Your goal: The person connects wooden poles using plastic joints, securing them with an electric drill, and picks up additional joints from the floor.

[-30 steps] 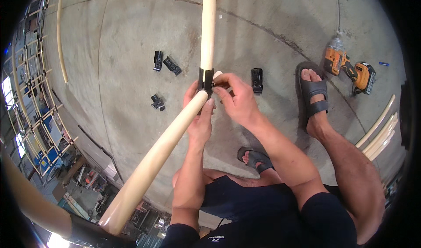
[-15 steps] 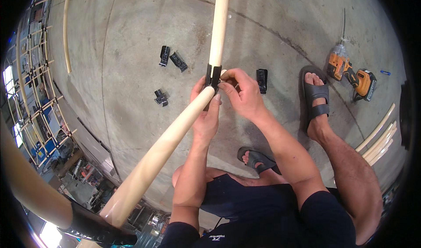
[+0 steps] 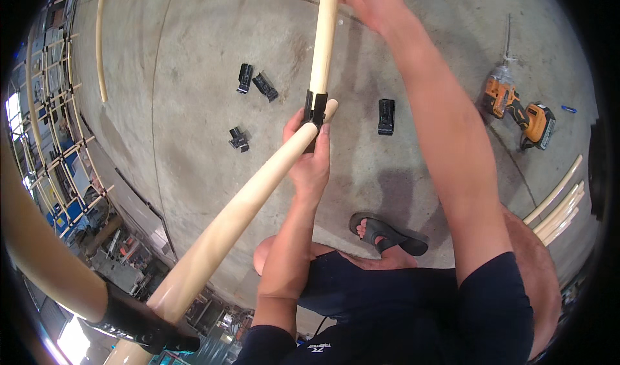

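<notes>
A black pipe joint (image 3: 316, 100) sits where several cream-coloured pipes meet in front of me. My left hand (image 3: 309, 168) is closed around the joint from below, thumb on its right side. An upright-looking pipe (image 3: 323, 49) runs from the joint to the top edge. A thicker-looking pipe (image 3: 232, 210) slants down left to another black joint (image 3: 139, 320), and a pipe end (image 3: 332, 109) pokes out at right. My right hand (image 3: 371, 2) is stretched far forward beside the upper pipe; its fingers are blurred and partly hidden by the pipe and picture edge.
Loose black joint pieces (image 3: 245, 78) lie on the concrete floor at left, with another black piece (image 3: 385, 116) at right. An orange-and-black power drill (image 3: 516, 107) lies far right, near cut pipes (image 3: 562, 213). A pipe rack (image 3: 58, 120) stands at left.
My right hand has left the joint and moved forward along the upper pipe. My left hand still holds the joint. My right foot has gone out of sight behind my arm.
</notes>
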A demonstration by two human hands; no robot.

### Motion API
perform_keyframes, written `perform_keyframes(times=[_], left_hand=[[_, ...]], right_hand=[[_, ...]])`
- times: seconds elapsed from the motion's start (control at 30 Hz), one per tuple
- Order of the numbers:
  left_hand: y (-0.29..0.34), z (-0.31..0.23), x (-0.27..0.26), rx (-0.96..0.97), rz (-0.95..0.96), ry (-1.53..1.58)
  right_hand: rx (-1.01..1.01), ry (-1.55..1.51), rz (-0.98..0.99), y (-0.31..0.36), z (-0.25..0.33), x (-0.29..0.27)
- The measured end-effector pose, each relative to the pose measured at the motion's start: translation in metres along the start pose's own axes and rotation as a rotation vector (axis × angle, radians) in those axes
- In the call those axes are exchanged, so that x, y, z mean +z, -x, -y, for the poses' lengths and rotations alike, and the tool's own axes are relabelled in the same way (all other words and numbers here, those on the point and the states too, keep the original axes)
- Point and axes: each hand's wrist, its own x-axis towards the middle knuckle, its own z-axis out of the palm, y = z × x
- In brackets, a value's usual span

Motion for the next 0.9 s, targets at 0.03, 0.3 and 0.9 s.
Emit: perform_keyframes(times=[0.03,0.3,0.9], left_hand=[[0.000,0.001,0.002,0.041,-0.020,-0.007],[0.001,-0.009,0.013,-0.055,-0.074,-0.017],[-0.005,-0.019,0.015,-0.065,-0.122,-0.009]], right_hand=[[0.187,-0.231,-0.102,0.003,0.019,0.022],[-0.039,0.240,-0.215,-0.023,-0.028,0.023],[0.081,0.648,0.156,-0.034,0.006,-0.017]])
